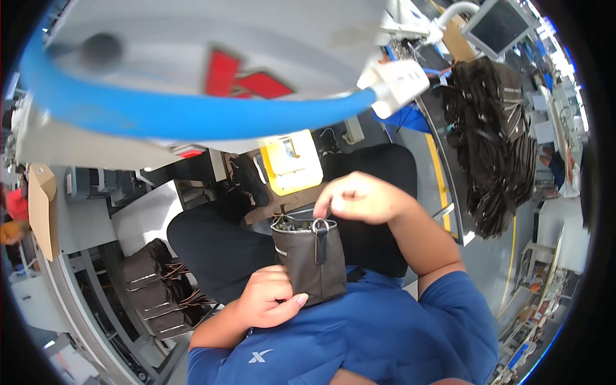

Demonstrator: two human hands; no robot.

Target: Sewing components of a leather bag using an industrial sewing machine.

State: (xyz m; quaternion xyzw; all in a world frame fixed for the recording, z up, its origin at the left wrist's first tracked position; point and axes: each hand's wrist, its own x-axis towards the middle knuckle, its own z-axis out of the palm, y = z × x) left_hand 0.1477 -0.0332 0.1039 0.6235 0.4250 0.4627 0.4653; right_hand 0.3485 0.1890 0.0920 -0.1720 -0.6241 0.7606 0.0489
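Observation:
A dark brown zippered pouch [305, 266] stands upright against my lap and the front of my shirt, its top open and a silver zipper running along the rim. From a short black strap [321, 247] on its side rises a metal ring [323, 223]. My left hand [273, 298] is closed on the pouch's lower left side, thumb across the front. With fingers curled, my right hand [362, 197] holds the metal ring at the rim. What lies inside the pouch is too small to make out.
A grey machine with a thick blue tube [212, 119] fills the space ahead. Beyond the pouch sits a yellow tray [276, 176]. Stacked dark pouches [154, 289] lie at left, and a pile of dark fabric pieces [491, 141] is at right, below a monitor [499, 27].

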